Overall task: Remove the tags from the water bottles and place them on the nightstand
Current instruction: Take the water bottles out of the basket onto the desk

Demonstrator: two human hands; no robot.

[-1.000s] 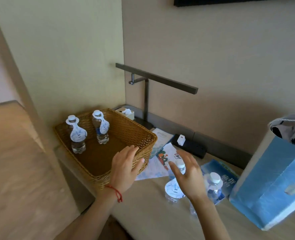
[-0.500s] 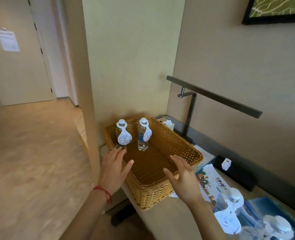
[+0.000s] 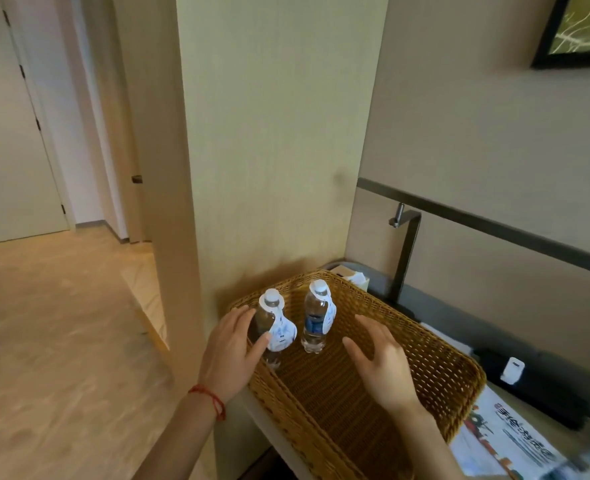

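— Fingers, left hand (image 3: 229,355): how are they entered?
— Curled round the nearer water bottle (image 3: 268,329); thumb laid across its front, remaining fingers at its left side. A red cord bracelet (image 3: 208,403) is noted at the wrist.

— Fingers, right hand (image 3: 382,363)?
— Spread and relaxed, nothing grasped. The hand is held over the inside of the wicker basket (image 3: 453,372), apart from both bottles.

— Item one, nearer water bottle?
— Upright in the basket's far left corner. A white tag (image 3: 281,332) is looped over its neck and hangs down the front, just beside the left thumb.

— Item two?
— A second water bottle (image 3: 314,322), upright, just to the right of the first, untouched. Blue label recorded; its own white neck tag (image 3: 329,315) hangs down the right side.

— Container?
— The basket is set on the nightstand (image 3: 269,424), against the wall panel.

— Other entries?
— A dark desk lamp (image 3: 406,244) with a long horizontal bar, behind the basket. A tissue box (image 3: 354,277), partly hidden by the far rim. A black power strip (image 3: 536,393) with a white plug (image 3: 511,370), to the right. A printed leaflet (image 3: 505,441) at lower right. A framed picture (image 3: 577,29) on the wall, upper right.
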